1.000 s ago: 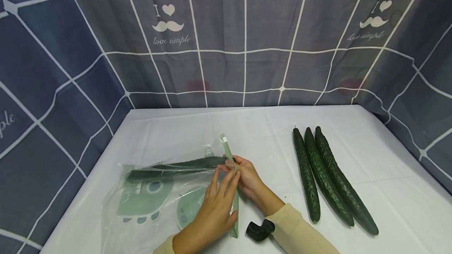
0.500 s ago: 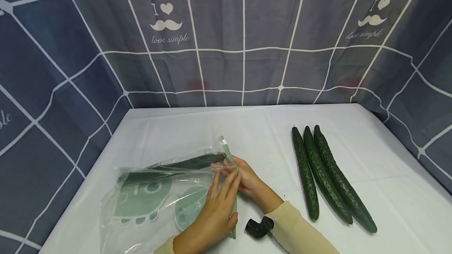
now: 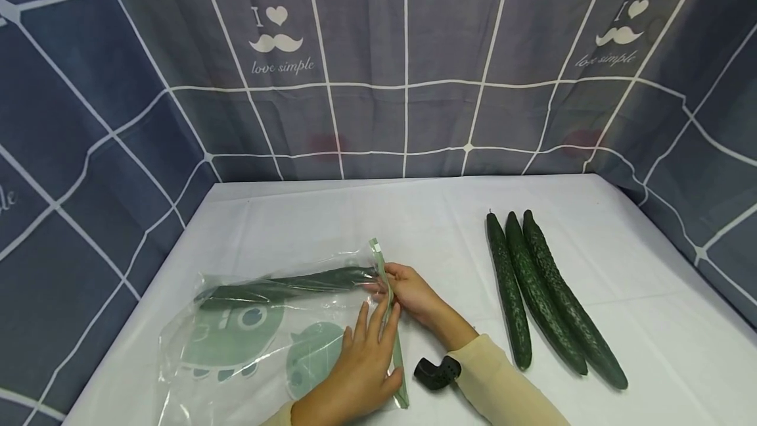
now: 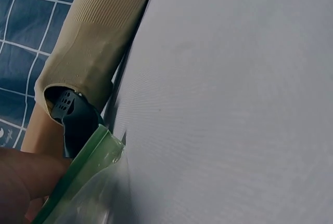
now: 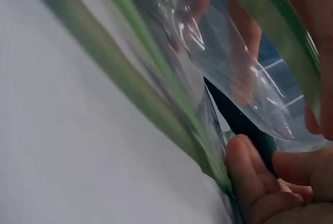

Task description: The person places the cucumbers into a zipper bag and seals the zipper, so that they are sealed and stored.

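Note:
A clear zip bag (image 3: 236,386) with green printed shapes and a green zip strip lies on the table, its mouth facing right. Inside it a dark green cucumber (image 3: 284,286) stretches lengthwise along the far side. My right hand (image 3: 416,294) reaches into the mouth; the right wrist view has its thumb and finger pinching the end of the cucumber (image 5: 244,122). My left hand (image 3: 361,373) lies over the near part of the bag and grips the upper zip strip (image 5: 276,21), holding the mouth parted. Some right fingertips show only through plastic.
To the right, three cucumbers (image 3: 547,294) lie side by side on the white-covered table (image 3: 437,215). A black curved piece (image 3: 436,373) sits at the right cuff. Dark checked cloth (image 3: 367,117) hangs behind and at both sides.
The cucumber has slid left, deeper into the bag, its near end now inside the zip strip. My right hand stays at the mouth, and the left has shifted slightly towards me.

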`<move>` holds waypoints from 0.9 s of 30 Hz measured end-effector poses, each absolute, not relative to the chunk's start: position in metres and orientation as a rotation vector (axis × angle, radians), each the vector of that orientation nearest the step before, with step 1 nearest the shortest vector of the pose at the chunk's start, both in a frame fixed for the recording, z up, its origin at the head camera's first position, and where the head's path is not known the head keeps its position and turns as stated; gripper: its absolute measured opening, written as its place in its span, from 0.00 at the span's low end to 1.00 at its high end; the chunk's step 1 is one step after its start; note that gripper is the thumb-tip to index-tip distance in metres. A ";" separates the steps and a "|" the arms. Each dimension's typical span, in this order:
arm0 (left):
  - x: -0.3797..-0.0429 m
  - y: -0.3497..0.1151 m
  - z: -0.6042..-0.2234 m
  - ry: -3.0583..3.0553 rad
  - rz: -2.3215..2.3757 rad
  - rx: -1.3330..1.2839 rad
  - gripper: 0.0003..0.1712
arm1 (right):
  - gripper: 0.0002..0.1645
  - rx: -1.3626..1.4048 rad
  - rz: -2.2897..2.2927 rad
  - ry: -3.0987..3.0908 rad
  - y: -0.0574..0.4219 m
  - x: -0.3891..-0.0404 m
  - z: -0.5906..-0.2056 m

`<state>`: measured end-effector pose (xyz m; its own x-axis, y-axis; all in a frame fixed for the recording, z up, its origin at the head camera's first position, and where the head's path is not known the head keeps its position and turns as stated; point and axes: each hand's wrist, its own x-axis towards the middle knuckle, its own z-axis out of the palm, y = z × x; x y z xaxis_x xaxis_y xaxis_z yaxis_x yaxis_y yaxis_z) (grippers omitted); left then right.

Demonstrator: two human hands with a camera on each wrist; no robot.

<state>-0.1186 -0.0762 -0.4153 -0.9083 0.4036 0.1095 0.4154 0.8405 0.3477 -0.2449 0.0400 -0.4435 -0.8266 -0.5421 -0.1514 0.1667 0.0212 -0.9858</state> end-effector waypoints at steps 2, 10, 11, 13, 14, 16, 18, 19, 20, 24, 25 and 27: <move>-0.119 -0.076 -0.416 -2.989 -0.570 -0.655 0.47 | 0.21 -0.383 -1.832 1.865 0.042 -0.246 -0.442; -0.119 -0.074 -0.420 -2.999 -0.553 -0.668 0.46 | 0.18 -0.418 -1.704 2.130 0.048 -0.248 -0.437; -0.119 -0.074 -0.421 -3.004 -0.561 -0.671 0.47 | 0.18 -0.423 -1.680 2.158 0.049 -0.248 -0.437; -0.119 -0.074 -0.422 -3.016 -0.577 -0.680 0.46 | 0.17 -0.439 -1.630 2.199 0.050 -0.248 -0.437; -0.119 -0.075 -0.422 -3.019 -0.587 -0.685 0.46 | 0.17 -0.443 -1.599 2.229 0.051 -0.247 -0.437; -0.120 -0.075 -0.423 -3.025 -0.602 -0.699 0.46 | 0.17 -0.457 -1.537 2.267 0.055 -0.246 -0.436; -0.120 -0.075 -0.424 -3.030 -0.614 -0.713 0.45 | 0.17 -0.483 -1.499 2.283 0.059 -0.244 -0.436; -0.121 -0.075 -0.424 -3.036 -0.618 -0.720 0.45 | 0.17 -0.495 -1.485 2.286 0.061 -0.243 -0.435; -0.121 -0.075 -0.424 -3.040 -0.622 -0.726 0.45 | 0.17 -0.502 -1.480 2.284 0.063 -0.242 -0.435; -0.122 -0.073 -0.425 -3.047 -0.617 -0.750 0.45 | 0.16 -0.549 -1.435 2.329 0.069 -0.237 -0.434; -0.121 -0.073 -0.424 -3.051 -0.615 -0.752 0.45 | 0.17 -0.573 -1.417 2.373 0.070 -0.237 -0.433; -0.121 -0.072 -0.424 -3.049 -0.616 -0.756 0.45 | 0.17 -0.621 -1.386 2.474 0.070 -0.235 -0.433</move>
